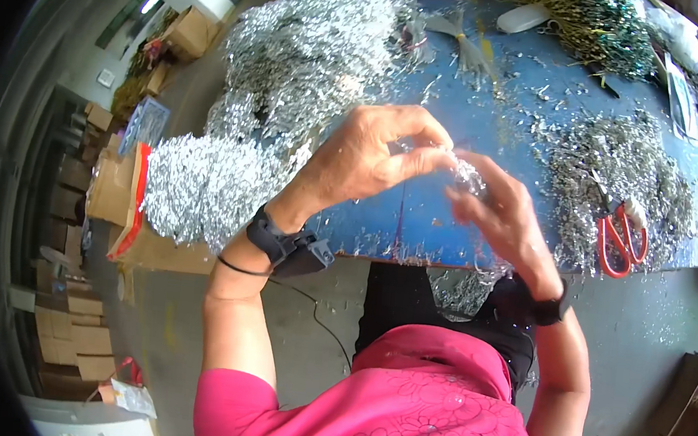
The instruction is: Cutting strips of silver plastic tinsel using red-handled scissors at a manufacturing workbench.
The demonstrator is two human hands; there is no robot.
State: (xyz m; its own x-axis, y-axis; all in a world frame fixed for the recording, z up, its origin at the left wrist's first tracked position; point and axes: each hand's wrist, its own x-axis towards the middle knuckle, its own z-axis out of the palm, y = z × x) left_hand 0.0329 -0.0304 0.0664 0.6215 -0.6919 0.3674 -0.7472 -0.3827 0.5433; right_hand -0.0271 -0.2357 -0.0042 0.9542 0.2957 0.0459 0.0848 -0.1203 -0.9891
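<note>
Rightward of hands [503, 206]: scissors [622, 231], probable tinsel [615, 160].

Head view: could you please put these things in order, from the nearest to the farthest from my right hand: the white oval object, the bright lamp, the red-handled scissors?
From the right hand:
1. Red-handled scissors: on the table, to its right.
2. White oval object: toward the table's far side.
3. Bright lamp: beyond the table, upper left.
</note>
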